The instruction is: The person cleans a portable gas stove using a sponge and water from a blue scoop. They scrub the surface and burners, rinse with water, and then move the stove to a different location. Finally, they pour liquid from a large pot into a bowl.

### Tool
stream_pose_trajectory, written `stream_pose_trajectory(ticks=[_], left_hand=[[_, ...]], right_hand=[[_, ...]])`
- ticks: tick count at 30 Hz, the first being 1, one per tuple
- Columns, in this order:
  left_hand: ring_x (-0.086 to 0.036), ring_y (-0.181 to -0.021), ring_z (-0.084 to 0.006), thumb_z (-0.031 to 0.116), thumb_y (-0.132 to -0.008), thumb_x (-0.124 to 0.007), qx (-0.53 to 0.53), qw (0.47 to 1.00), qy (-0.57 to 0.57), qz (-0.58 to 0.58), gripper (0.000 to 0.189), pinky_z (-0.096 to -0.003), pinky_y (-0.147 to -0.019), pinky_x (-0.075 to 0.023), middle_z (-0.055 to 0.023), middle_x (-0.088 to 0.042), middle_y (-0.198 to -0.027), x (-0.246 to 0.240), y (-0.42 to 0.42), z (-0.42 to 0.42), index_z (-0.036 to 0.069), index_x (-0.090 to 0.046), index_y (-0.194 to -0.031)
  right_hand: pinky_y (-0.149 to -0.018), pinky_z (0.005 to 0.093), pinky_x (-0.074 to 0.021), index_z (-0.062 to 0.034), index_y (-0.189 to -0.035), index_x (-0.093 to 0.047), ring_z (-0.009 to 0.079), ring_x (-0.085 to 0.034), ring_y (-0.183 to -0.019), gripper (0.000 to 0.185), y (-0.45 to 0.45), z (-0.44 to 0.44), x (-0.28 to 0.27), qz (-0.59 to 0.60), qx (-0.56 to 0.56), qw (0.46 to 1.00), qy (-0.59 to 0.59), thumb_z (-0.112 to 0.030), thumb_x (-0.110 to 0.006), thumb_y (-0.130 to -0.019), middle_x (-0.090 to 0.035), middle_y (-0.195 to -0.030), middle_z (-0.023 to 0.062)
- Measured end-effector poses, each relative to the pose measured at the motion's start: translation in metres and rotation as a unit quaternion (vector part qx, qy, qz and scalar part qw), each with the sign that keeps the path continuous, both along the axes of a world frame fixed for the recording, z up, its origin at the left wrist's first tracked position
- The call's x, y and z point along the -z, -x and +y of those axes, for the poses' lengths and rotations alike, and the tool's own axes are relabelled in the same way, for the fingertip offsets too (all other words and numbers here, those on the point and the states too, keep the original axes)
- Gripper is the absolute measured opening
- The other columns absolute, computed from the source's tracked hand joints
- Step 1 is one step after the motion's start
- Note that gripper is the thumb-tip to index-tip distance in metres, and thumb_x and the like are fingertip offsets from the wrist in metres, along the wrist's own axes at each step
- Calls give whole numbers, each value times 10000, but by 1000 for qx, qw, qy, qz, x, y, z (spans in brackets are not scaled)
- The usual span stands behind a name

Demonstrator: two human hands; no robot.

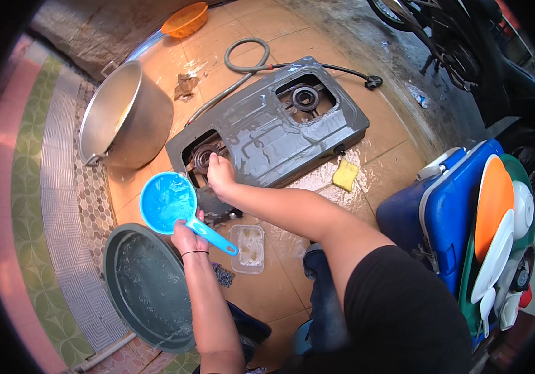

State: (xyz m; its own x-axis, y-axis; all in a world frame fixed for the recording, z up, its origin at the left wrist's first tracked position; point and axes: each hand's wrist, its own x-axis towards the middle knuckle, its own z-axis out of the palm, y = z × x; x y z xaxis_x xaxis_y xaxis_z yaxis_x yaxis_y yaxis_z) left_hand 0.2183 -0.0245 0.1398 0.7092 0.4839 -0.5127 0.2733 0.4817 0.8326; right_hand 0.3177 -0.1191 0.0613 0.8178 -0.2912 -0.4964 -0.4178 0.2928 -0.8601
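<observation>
A wet two-burner gas stove [267, 135] lies on the tiled floor, its hose looping behind it. My left hand [189, 237] grips a blue plastic dipper [168, 202] near the joint of bowl and handle; water shows in the bowl. Beyond it, my right hand [220, 175] is at the stove's left burner [203, 158]; its fingertips are partly hidden, so I cannot tell whether they hold the burner. A clear plastic container [247, 248] with wet residue rests on the floor before the stove, near a dark scouring pad [223, 275]. A yellow sponge [345, 175] lies by the stove's front edge.
A grey basin of water [148, 285] stands at lower left, a large metal pot [148, 126] behind it. An orange plastic basin [185, 19] is at the back. Right are a blue cooler box [440, 205], stacked plates [494, 210] and a motorcycle [473, 61]. The floor is wet.
</observation>
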Motion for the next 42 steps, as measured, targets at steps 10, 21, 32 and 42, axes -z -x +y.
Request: stream_pose_trajectory(ticks=[10,21,32,42], left_hand=[[-648,-858,-346,-1,-868,-340,34,998,-46,31,416,-453,-709,-586,-240,-533,-1180,57,-72,-131,-54,-388,-1277],[-610,-880,-242,494,-982,-342,366,922,126,-7,506,-369,-706,-494,-133,-613,-1042,72,-52,-124,64,-474,-1213],[-100,-1459,-356,536,-846,-586,455,618,-598,232,844,-651,-1105,-122,-115,-115,-1592,152,-39,-66,176,-215,-1514],[-239,-1433,-299,333,-925,-537,499,603,-606,143,631,-487,-1144,-234,-147,-227,-1557,159,-71,-35,150,-310,-1485]], right_hand=[[-568,427,-526,23,-1030,-633,280,-656,-670,561,-27,-115,12,114,-163,972,-125,-486,-408,-964,-664,-864,182],[-412,305,-469,48,-1034,-395,159,-575,-514,296,70,-210,-73,-63,-354,933,-34,-196,-534,-939,-563,-730,104],[-420,339,-466,61,-1113,-392,217,-612,-582,352,-20,-311,-65,-5,-100,986,136,-47,-565,-826,-576,-781,148],[-684,379,-551,57,-1036,-638,302,-704,-765,314,-157,-291,-16,72,-263,853,444,-123,-599,-782,-694,-846,220]])
